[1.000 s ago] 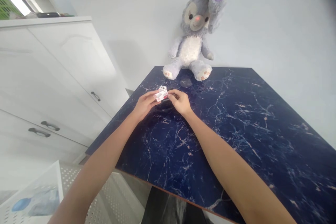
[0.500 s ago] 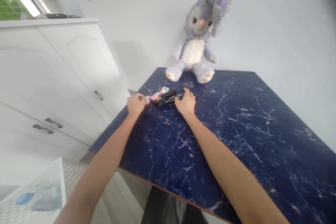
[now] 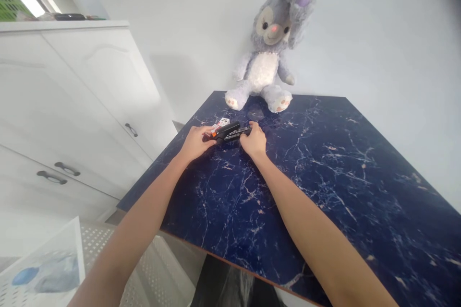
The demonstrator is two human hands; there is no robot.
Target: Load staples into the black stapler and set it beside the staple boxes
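Note:
A black stapler [image 3: 230,131] with an orange tip lies on the dark blue marbled table [image 3: 324,177], toward its far left. My right hand [image 3: 254,141] is closed on the stapler's right end. My left hand [image 3: 196,141] reaches its left end, fingers curled at the orange tip. A small white and red box [image 3: 220,123] shows just behind the stapler, partly hidden by it.
A grey and white plush rabbit [image 3: 268,43] sits against the wall at the table's far edge. White cabinets with dark handles [image 3: 65,105] stand to the left. A white perforated bin [image 3: 54,268] sits low at the left.
One second ago both hands held the small white and red box. It was set down, my right hand took the stapler, and my left hand has now come in to its left end.

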